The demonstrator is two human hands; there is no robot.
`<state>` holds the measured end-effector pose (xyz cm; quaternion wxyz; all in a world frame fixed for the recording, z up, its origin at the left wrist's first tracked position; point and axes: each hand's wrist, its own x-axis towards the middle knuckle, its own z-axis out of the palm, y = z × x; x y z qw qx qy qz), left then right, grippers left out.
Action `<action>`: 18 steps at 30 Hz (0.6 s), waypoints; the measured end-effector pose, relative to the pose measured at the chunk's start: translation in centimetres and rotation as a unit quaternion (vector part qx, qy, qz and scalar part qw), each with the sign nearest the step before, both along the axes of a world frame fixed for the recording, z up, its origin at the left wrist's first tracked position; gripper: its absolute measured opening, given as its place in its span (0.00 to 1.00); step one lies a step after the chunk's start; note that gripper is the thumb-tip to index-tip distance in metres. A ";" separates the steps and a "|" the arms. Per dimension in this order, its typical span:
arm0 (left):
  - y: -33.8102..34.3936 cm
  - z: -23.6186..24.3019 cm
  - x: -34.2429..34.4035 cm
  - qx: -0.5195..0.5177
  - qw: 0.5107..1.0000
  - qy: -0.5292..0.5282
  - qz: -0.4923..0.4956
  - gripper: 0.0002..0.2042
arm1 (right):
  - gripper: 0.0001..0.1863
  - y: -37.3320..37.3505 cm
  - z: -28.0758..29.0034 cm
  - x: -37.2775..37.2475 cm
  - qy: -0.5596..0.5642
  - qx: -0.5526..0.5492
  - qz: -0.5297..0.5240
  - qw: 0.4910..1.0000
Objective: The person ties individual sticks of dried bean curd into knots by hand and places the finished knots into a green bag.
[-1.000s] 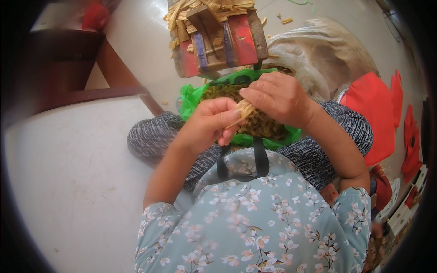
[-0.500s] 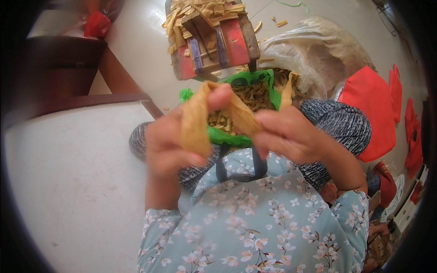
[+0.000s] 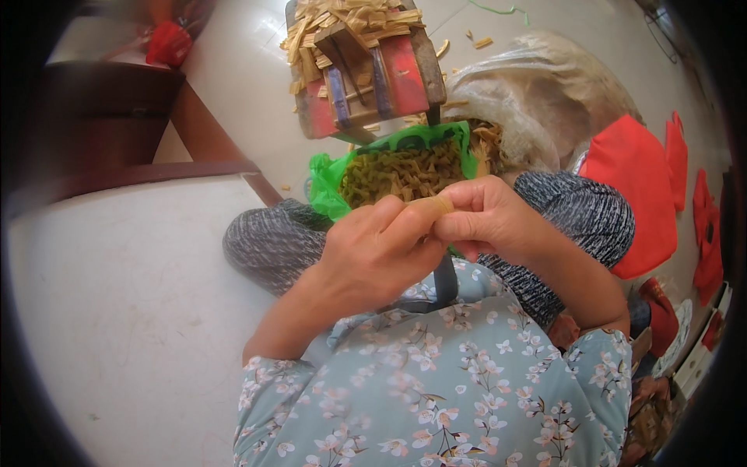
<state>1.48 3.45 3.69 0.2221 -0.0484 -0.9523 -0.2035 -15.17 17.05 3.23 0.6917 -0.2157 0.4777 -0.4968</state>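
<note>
My left hand (image 3: 377, 243) and my right hand (image 3: 489, 214) meet in front of my lap, fingertips pinched together. Between them only a sliver of a thin yellowish strip (image 3: 446, 204) shows; the fingers hide the rest. Just beyond the hands, a bright green plastic bag (image 3: 331, 187) lies open, full of small brownish-yellow knotted pieces (image 3: 405, 170). More brown strips (image 3: 486, 144) lie at the bag's right side.
Past the bag stands a wooden stool (image 3: 405, 70) with red panels, heaped with cut yellow strips (image 3: 354, 23). A clear plastic sack (image 3: 537, 93) and a red bag (image 3: 630, 194) lie to the right. At left is a white surface (image 3: 132, 303).
Half a second ago a long tan strip was looped across both hands, which were apart. My left hand has moved right to meet the right hand, and the strip is now mostly hidden.
</note>
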 end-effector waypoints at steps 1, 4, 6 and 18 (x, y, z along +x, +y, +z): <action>0.1 -0.6 0.0 0.006 1.000 0.003 0.010 0.06 | 0.11 0.1 -0.7 0.3 -0.024 -0.003 -0.029 0.999; -0.4 -2.3 -0.6 -0.104 0.980 0.161 0.053 0.05 | 0.12 -0.2 -1.7 0.5 -0.107 -0.037 -0.100 0.989; -0.4 -3.4 -0.7 -0.079 0.975 0.164 0.126 0.06 | 0.09 -0.4 -2.0 0.7 -0.169 -0.035 -0.143 0.975; -0.3 -5.2 0.1 0.032 0.985 0.110 0.133 0.06 | 0.16 -1.0 -5.4 -0.1 0.063 0.013 -0.160 0.985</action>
